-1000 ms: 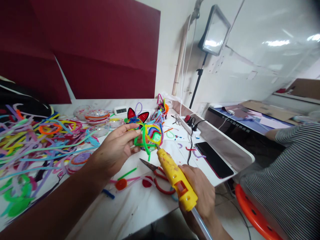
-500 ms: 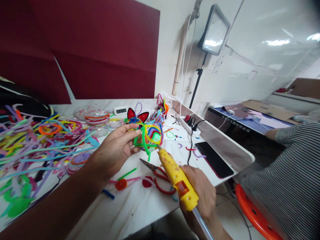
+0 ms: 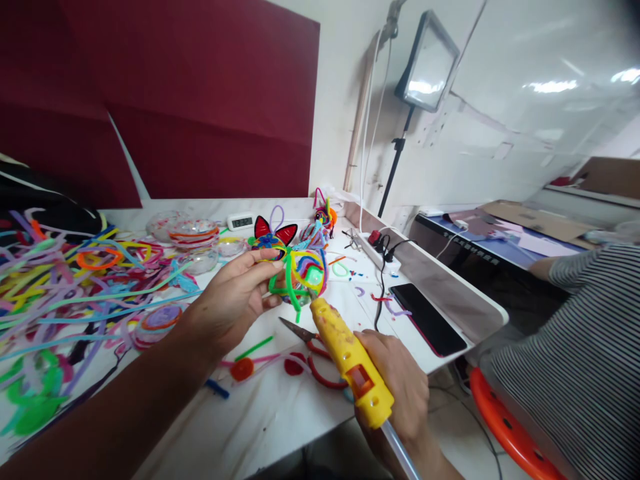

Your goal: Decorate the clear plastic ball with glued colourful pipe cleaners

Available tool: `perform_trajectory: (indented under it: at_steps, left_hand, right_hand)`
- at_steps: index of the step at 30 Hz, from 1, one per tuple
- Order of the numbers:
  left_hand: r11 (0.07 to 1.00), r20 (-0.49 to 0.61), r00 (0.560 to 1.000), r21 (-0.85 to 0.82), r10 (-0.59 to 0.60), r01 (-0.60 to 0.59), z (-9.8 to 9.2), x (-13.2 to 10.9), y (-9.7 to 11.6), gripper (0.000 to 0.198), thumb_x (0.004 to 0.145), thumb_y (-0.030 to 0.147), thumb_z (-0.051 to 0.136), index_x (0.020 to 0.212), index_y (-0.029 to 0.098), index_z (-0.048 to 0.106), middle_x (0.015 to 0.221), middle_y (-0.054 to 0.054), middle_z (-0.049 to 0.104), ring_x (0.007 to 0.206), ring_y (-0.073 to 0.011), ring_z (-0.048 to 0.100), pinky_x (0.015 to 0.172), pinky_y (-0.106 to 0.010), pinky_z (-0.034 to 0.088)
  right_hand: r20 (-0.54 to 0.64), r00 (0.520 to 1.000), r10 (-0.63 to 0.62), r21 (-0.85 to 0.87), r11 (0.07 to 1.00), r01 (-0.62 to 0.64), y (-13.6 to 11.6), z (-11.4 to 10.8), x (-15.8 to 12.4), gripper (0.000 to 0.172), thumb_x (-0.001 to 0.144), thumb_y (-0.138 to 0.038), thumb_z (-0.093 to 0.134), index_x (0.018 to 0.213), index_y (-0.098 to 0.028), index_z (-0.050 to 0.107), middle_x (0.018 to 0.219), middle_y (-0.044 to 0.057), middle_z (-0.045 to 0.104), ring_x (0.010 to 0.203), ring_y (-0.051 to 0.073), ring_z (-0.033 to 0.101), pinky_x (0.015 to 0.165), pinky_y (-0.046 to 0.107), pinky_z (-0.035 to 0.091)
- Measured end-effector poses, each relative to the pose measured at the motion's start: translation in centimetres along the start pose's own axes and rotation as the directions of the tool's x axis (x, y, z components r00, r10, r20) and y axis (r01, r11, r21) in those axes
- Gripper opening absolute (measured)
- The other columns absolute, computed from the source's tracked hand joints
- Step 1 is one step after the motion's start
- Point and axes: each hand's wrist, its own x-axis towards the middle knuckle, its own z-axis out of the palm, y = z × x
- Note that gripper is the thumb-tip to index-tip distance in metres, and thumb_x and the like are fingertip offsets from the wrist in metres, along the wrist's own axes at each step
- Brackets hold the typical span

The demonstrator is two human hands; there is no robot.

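Note:
My left hand (image 3: 237,290) pinches a craft figure (image 3: 307,272) wound with colourful pipe cleaners, a loose green strand hanging below it. In my right hand (image 3: 393,380) is a yellow hot glue gun (image 3: 350,360), a clear glue stick coming out of its back end. Its nozzle points at the figure's lower edge; whether it touches I cannot tell. Red-handled scissors (image 3: 320,363) lie on the table partly behind the glue gun. Beside them are a red disc (image 3: 296,363), an orange disc (image 3: 243,369) and a green pipe cleaner piece (image 3: 254,347).
Tangled pipe cleaners (image 3: 100,287) cover the table's left side. Clear plastic bowls (image 3: 193,233), a small digital clock (image 3: 241,221) and a finished-looking figure (image 3: 325,220) stand behind. A phone (image 3: 427,319) and a power strip (image 3: 381,253) lie right. A person in a striped top (image 3: 575,353) sits nearby.
The glue gun in my right hand has shifted slightly left. The figure in my left hand has turned a little, showing more of its right edge.

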Motion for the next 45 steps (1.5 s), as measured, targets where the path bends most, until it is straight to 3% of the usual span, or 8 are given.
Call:
perform_trajectory:
  at_steps: [11, 24, 45]
  left_hand:
    - [1.000, 0.006, 1.000, 0.027, 0.003, -0.003, 0.0, 0.1, 0.1, 0.031, 0.073, 0.010, 0.068, 0.100, 0.016, 0.055, 0.082, -0.003, 0.066, 0.066, -0.0147, 0.062, 0.054, -0.025, 0.041]
    - [1.000, 0.018, 1.000, 0.012, 0.011, -0.011, -0.4, 0.1, -0.2, 0.030, 0.073, 0.013, 0.068, 0.100, 0.016, 0.055, 0.077, -0.001, 0.064, 0.058, -0.0100, 0.056, 0.048, -0.021, 0.037]
    - [1.000, -0.016, 1.000, 0.016, 0.005, -0.005, -0.2, 0.3, -1.0, 0.039, 0.062, 0.018, 0.075, 0.097, 0.017, 0.056, 0.077, -0.002, 0.066, 0.064, -0.0140, 0.060, 0.052, -0.023, 0.044]
  right_hand:
    - [0.017, 1.000, -0.017, -0.032, 0.999, 0.018, 0.8, -0.1, -0.3, 0.024, 0.102, -0.022, 0.042, 0.118, -0.010, 0.057, 0.094, 0.013, 0.066, 0.079, 0.020, 0.063, 0.064, 0.034, 0.049]
    - [-0.045, 0.998, -0.043, 0.009, 0.999, 0.043, 0.4, 0.3, 0.2, 0.028, 0.102, -0.024, 0.044, 0.122, -0.010, 0.057, 0.095, 0.014, 0.068, 0.080, 0.022, 0.065, 0.063, 0.035, 0.050]
    - [-0.001, 1.000, -0.030, 0.023, 0.999, 0.030, -0.2, 0.7, 0.4, 0.028, 0.099, -0.021, 0.047, 0.122, -0.007, 0.055, 0.096, 0.016, 0.068, 0.082, 0.025, 0.064, 0.066, 0.039, 0.050]
